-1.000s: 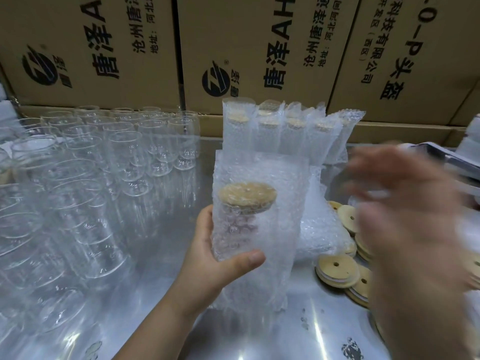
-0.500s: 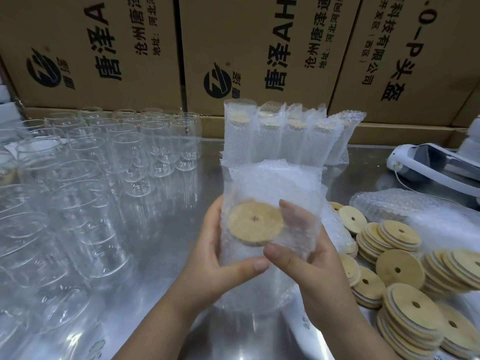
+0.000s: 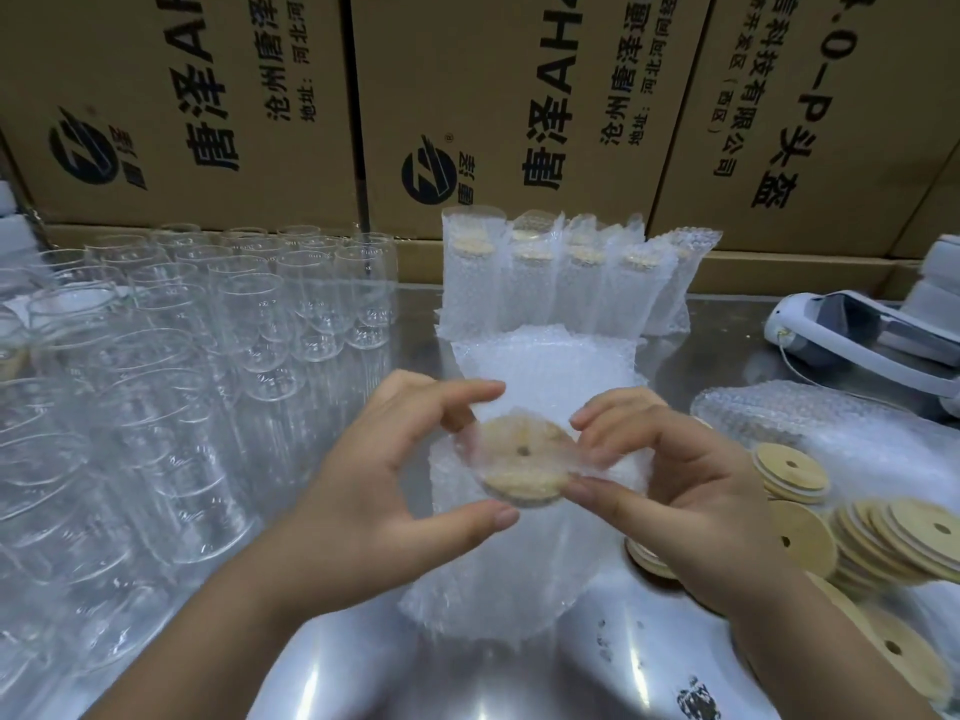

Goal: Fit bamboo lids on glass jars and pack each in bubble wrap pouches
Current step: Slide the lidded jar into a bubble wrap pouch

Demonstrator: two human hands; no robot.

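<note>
Both hands have shifted up to the top of the pouch since half a second ago, and the lid now faces the camera more squarely.

Brown cardboard cartons [image 3: 519,96] wall off the back of the scene. They are printed in black with a round logo, bold "唐泽", "AH", "沧州唐泽通" and "地址:河北河间"; the right carton reads "科技有限公司", "(西区)" and "头盔".

Below them runs a shiny, reflective metal tabletop [image 3: 597,667]. Clear empty glass jars [image 3: 171,387] crowd its left side in rows. A row of upright jars already in bubble wrap [image 3: 550,283] stands at the back centre.

The clear bubble wrap pouch [image 3: 540,558] holding a jar is at the centre, its lower end on the tabletop. Its round bamboo lid with a centre hole [image 3: 524,465] shows through the wrap.

The left hand [image 3: 384,491] has its grip clamped on the pouch, thumb under the lid and fingers above. The right hand [image 3: 670,491] pinches the wrap at the lid's right edge.

A flat pile of bubble wrap [image 3: 810,423] lies on the right, with a white and grey device [image 3: 857,335] behind it. Loose round bamboo lids [image 3: 883,537] are heaped in front.
</note>
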